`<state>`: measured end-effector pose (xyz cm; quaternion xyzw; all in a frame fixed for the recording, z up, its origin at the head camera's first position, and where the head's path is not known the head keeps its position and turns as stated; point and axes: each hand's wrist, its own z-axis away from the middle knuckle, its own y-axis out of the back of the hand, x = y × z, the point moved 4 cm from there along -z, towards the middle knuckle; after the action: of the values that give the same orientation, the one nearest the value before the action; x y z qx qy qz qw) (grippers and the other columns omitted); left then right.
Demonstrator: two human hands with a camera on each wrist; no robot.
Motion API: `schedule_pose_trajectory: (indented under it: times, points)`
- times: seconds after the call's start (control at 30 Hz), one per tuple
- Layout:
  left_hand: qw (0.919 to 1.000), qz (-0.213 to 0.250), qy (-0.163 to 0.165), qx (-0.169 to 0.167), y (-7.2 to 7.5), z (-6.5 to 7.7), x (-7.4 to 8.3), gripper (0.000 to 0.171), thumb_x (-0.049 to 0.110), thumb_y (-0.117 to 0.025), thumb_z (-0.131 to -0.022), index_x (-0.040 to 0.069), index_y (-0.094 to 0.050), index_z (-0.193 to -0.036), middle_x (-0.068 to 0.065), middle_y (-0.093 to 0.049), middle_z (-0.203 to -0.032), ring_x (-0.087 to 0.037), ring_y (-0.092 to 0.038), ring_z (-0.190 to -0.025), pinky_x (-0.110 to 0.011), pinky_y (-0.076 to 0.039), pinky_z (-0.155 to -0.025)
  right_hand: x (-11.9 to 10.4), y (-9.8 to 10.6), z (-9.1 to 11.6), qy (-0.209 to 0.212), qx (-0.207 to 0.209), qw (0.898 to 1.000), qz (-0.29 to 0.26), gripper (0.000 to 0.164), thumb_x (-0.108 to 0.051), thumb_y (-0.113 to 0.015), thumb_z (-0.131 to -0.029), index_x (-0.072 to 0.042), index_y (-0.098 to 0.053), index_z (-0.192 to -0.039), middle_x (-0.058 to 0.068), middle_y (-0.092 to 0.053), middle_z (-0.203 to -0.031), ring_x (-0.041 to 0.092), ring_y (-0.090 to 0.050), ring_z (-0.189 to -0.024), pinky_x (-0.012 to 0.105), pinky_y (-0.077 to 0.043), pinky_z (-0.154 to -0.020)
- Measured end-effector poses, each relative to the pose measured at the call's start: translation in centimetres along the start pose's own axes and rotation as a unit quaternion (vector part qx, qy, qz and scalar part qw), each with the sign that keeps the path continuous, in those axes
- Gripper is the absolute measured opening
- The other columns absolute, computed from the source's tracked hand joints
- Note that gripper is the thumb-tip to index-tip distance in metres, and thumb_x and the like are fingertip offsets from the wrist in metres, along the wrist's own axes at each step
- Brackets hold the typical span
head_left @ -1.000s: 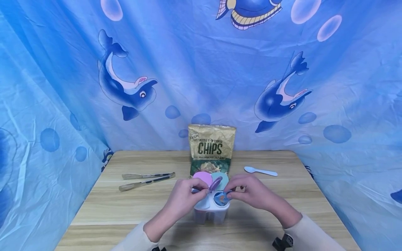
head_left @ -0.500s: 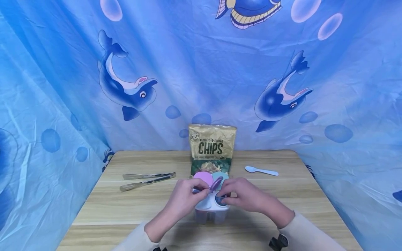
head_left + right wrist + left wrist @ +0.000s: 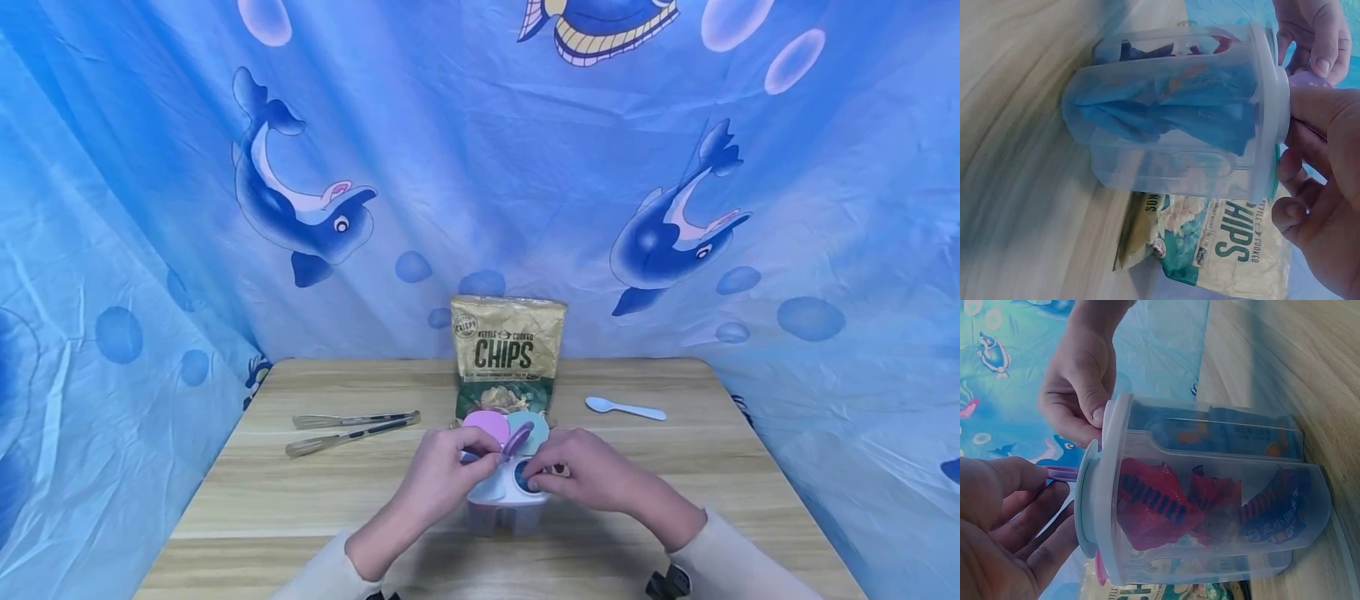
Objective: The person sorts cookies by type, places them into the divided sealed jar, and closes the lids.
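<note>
A clear plastic container (image 3: 483, 518) with several compartments stands upright on the table under a white top. My left hand (image 3: 438, 471) pinches a raised round purple lid (image 3: 517, 439) between thumb and index finger. At the uncovered round opening beside it, the bent fingers of my right hand (image 3: 596, 471) reach to the rim. A crumpled blue packet (image 3: 1210, 119) fills the compartment below them; I cannot tell whether the fingertips grip it. Red packets (image 3: 1150, 503) show through another compartment. A pink lid (image 3: 487, 423) and a green lid (image 3: 536, 433) lie at the back of the top.
A chips bag (image 3: 508, 354) stands just behind the container. Metal tongs (image 3: 352, 433) lie spread on the left of the wooden table (image 3: 270, 508), and a pale blue spoon (image 3: 624, 408) lies on the right. A blue sea-print curtain hangs around the table.
My right hand has moved left and in over the opening, and the blue packet it pinched there has sunk lower into the compartment. The left hand keeps its hold on the purple lid.
</note>
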<state>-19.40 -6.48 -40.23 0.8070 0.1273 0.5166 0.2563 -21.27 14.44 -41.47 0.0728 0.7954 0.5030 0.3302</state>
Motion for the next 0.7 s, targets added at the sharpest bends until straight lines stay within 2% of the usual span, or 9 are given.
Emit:
schedule_pose_trajectory:
  times: [0.1, 0.2, 0.37, 0.57, 0.7]
  points:
    - [1.0000, -0.002, 0.001, -0.002, 0.0, 0.0, 0.0, 0.006, 0.010, -0.079, -0.087, 0.016, -0.079, -0.089, 0.014, -0.076, -0.082, -0.004, -0.069, -0.082, -0.021, -0.056, -0.070, 0.3, 0.1, 0.0, 0.001, 0.006, 1.000, -0.017, 0.007, -0.023, -0.077, -0.093, -0.023, -0.080, -0.100, -0.017, -0.074, -0.095, -0.002, -0.059, -0.080, 0.017, -0.049, -0.066]
    - [1.0000, -0.005, 0.004, -0.005, 0.0, 0.1, 0.0, 0.006, 0.011, -0.079, -0.087, 0.016, -0.079, -0.090, 0.014, -0.076, -0.082, -0.003, -0.069, -0.082, -0.021, -0.056, -0.070, 0.7, 0.5, 0.0, 0.004, 0.037, 0.998, -0.046, 0.006, -0.022, -0.078, -0.092, -0.022, -0.079, -0.098, -0.016, -0.073, -0.092, -0.002, -0.060, -0.076, 0.020, -0.051, -0.061]
    - [0.9999, -0.004, 0.005, -0.008, 0.0, 0.1, 0.0, 0.006, 0.011, -0.080, -0.087, 0.015, -0.079, -0.091, 0.014, -0.076, -0.082, -0.003, -0.069, -0.082, -0.021, -0.056, -0.070, 1.5, 1.9, -0.1, -0.026, 0.087, 0.993, -0.072, 0.005, -0.022, -0.078, -0.092, -0.021, -0.079, -0.097, -0.018, -0.071, -0.086, 0.000, -0.056, -0.067, 0.023, -0.048, -0.055]
    - [0.9999, -0.006, 0.005, -0.011, 0.0, 0.1, 0.1, 0.006, 0.011, -0.079, -0.087, 0.016, -0.079, -0.090, 0.013, -0.077, -0.083, -0.004, -0.068, -0.081, -0.021, -0.055, -0.071, 1.9, 3.4, -0.7, -0.068, 0.127, 0.985, -0.096, 0.008, -0.019, -0.077, -0.092, -0.023, -0.079, -0.099, -0.015, -0.070, -0.083, 0.006, -0.058, -0.067, 0.025, -0.050, -0.055]
    - [0.9998, -0.014, 0.005, -0.014, 0.0, 0.0, 0.2, 0.005, 0.013, -0.080, -0.087, 0.016, -0.079, -0.090, 0.014, -0.076, -0.083, -0.004, -0.068, -0.081, -0.022, -0.055, -0.071, 1.8, 3.6, -1.2, -0.063, 0.134, 0.983, -0.106, 0.009, -0.021, -0.076, -0.094, -0.023, -0.078, -0.103, -0.012, -0.071, -0.090, 0.008, -0.058, -0.070, 0.026, -0.050, -0.057]
